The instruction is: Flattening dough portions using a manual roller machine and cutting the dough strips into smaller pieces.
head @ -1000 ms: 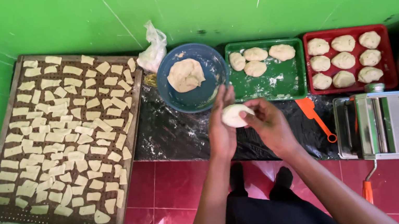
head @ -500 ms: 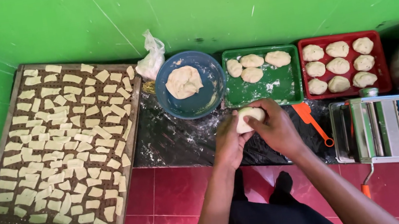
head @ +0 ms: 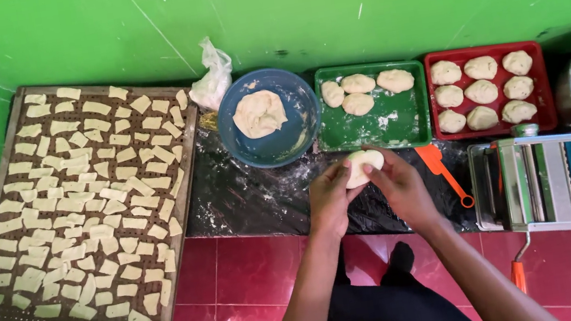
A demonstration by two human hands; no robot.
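We've got both hands, left hand (head: 327, 199) and right hand (head: 401, 187), cupped tight around a dough ball (head: 362, 166), just near of the green tray (head: 401, 128). Looks like shaping; next it'll probably want a gentle set-down beside the others.

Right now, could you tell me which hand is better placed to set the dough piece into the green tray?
Probably the right hand: it cups the dough piece from the side just below the green tray, while the left hand sits nearer the blue bowl.
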